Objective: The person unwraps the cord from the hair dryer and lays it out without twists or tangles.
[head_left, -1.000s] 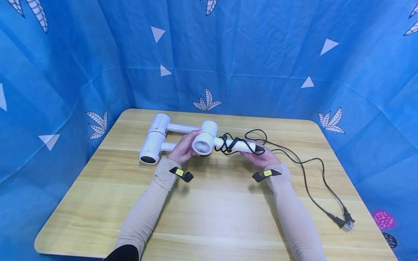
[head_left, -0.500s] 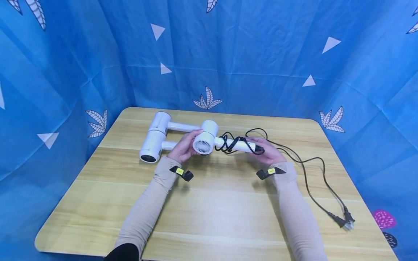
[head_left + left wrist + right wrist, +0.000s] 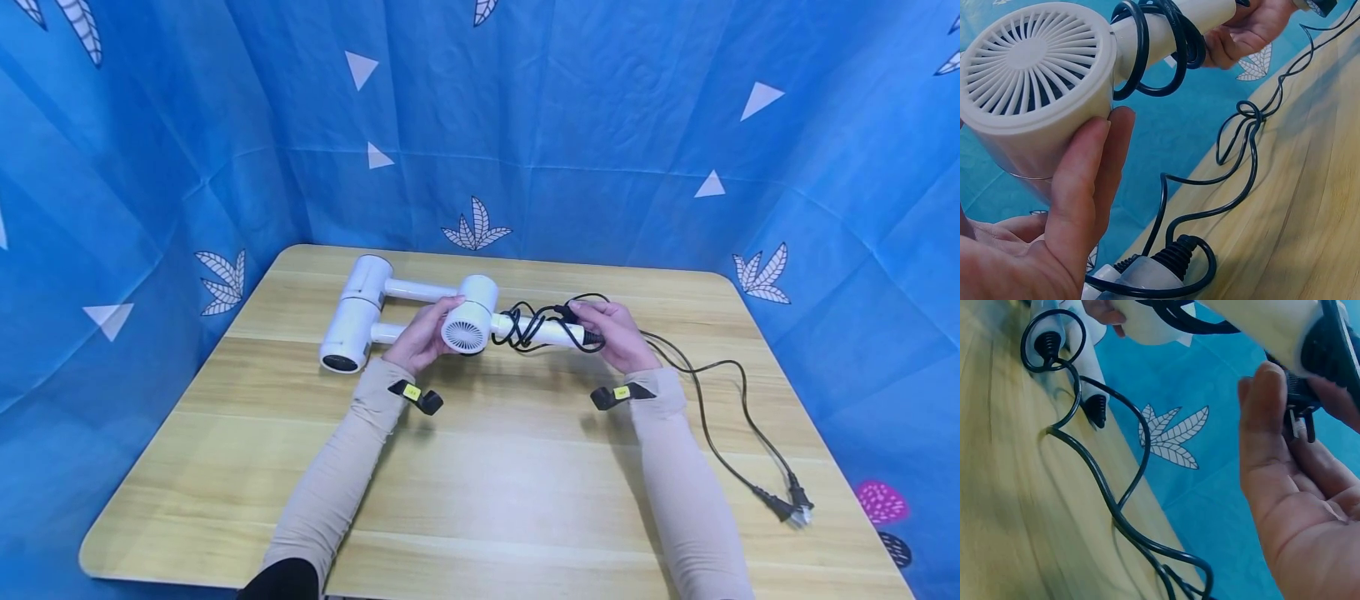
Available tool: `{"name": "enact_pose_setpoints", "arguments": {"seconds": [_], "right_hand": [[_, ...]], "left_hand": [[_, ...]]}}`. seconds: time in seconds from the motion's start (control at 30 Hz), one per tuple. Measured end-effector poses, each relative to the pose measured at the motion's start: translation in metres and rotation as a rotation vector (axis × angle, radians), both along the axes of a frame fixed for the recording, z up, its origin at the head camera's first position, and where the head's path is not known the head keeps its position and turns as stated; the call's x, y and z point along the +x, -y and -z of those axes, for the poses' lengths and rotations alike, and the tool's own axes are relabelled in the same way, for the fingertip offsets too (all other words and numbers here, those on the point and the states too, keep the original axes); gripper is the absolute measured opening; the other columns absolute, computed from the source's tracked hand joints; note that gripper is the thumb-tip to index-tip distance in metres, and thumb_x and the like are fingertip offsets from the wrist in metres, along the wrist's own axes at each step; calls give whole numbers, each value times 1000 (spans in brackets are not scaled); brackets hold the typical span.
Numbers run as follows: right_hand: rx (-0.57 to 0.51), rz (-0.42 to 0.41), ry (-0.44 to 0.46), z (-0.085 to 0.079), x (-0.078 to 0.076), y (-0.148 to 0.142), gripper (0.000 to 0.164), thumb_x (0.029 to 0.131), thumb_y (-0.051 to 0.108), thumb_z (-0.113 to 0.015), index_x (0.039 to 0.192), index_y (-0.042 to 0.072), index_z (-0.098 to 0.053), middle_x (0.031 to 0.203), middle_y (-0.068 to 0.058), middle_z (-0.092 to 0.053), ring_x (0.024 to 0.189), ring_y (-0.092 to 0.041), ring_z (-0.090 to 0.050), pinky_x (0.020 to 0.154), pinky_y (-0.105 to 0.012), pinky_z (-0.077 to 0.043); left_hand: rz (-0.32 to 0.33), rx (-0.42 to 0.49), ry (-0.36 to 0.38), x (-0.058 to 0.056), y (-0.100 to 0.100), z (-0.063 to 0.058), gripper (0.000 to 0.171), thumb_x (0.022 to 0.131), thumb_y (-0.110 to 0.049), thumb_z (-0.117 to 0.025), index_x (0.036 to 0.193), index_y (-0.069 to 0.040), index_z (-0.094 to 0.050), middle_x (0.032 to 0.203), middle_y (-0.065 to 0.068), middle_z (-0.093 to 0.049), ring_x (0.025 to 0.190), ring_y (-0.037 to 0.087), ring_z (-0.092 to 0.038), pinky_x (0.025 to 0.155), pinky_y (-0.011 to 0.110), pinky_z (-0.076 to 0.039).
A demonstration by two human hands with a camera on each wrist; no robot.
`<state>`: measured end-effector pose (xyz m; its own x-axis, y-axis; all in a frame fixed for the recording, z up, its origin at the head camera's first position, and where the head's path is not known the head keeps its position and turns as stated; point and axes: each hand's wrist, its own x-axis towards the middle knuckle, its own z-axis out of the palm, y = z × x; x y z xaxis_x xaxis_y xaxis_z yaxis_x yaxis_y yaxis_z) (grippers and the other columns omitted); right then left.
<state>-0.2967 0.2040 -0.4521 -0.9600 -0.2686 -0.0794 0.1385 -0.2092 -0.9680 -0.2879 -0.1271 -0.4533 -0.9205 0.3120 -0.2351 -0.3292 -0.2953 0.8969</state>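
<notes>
A white hair dryer [image 3: 480, 293] is held up over the table with its vented end facing me. Its black cord [image 3: 522, 331] is wound around the handle [image 3: 551, 333]. My left hand [image 3: 425, 340] grips the dryer's round head from the left, and the left wrist view shows fingers [image 3: 1075, 187] along its barrel just below the vent. Close to the handle's end, my right hand [image 3: 618, 337] pinches the cord's black two-pin plug [image 3: 1300, 400] between thumb and fingers. The prongs point down past the fingers in the right wrist view.
Two more white hair dryers, a farther one [image 3: 369, 279] and a nearer one [image 3: 348, 333], lie side by side at the left. Their black cords [image 3: 693, 372] run right to two plugs [image 3: 783, 510] near the table's right edge. A blue curtain [image 3: 600, 125] surrounds the table.
My right hand has shifted from under the handle to its end, coming up around it and taking hold of the plug. My left hand and the dryer have barely moved.
</notes>
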Motion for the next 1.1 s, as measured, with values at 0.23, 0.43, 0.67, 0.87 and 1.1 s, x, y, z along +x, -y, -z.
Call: {"name": "enact_pose_setpoints", "arguments": {"seconds": [0.23,0.43,0.67,0.87,1.1], "right_hand": [[40,105,-81,-9,2,5,16,99,14,-69,89,19,-80,77,2,-79,65,-2,-69,61,-12,-56],[40,153,-124,-16,5,6,12,98,13,-72,89,17,-79,79,-1,-79,71,-8,-74,65,-17,-61],[104,223,-261,-21,8,8,4,95,13,-76,91,13,-78,77,-2,-79,62,-8,-72,57,-17,-58],[217,303,-339,-27,12,11,10,94,17,-78,99,8,-77,75,5,-79,61,-5,-70,54,-16,-55],[277,320,-413,-38,20,14,15,94,18,-78,98,3,-77,69,8,-76,55,-6,-66,53,-17,-55]], "left_hand": [[1,11,2,0,2,0,37,103,-32,-50,131,-7,-51,91,1,-75,78,15,-76,66,32,-64],[4,6,-10,0,3,-1,41,103,-31,-50,134,-5,-49,91,1,-75,78,15,-76,66,32,-64],[-9,-3,-12,0,4,-1,36,103,-30,-51,130,-6,-52,89,1,-76,77,14,-76,64,31,-64],[-36,-12,-19,0,6,-1,34,103,-29,-53,128,-7,-54,88,0,-76,76,14,-76,64,31,-64],[-81,-38,-26,-3,10,-2,34,103,-32,-54,126,-7,-57,87,0,-76,75,15,-76,64,34,-64]]}}
